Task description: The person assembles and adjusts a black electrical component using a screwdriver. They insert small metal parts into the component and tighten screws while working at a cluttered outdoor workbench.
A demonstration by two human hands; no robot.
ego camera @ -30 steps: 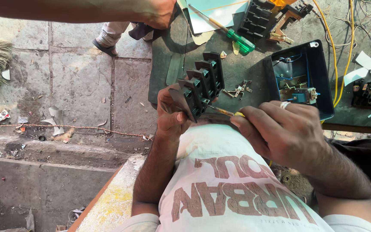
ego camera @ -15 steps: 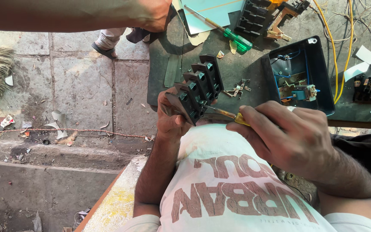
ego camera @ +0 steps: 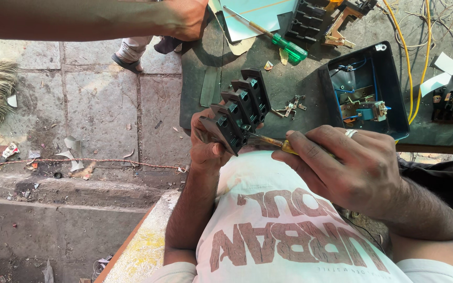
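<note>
The left hand (ego camera: 208, 147), fingers clamped about its near end, held the black terminal block (ego camera: 239, 107) tilted above the counter (ego camera: 289, 78) edge, presenting its openings to the yellow-handled screwdriver (ego camera: 268, 140) pinched in the right hand (ego camera: 349, 167), whose tip apparently sat inside one opening.

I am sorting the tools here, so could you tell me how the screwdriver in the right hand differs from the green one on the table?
The yellow-handled screwdriver is gripped in the right hand, its tip at the black terminal block that the left hand holds. The green-handled screwdriver lies untouched on the table. Its handle shows fully; the yellow one is mostly hidden. Both have slim metal shafts.
</note>
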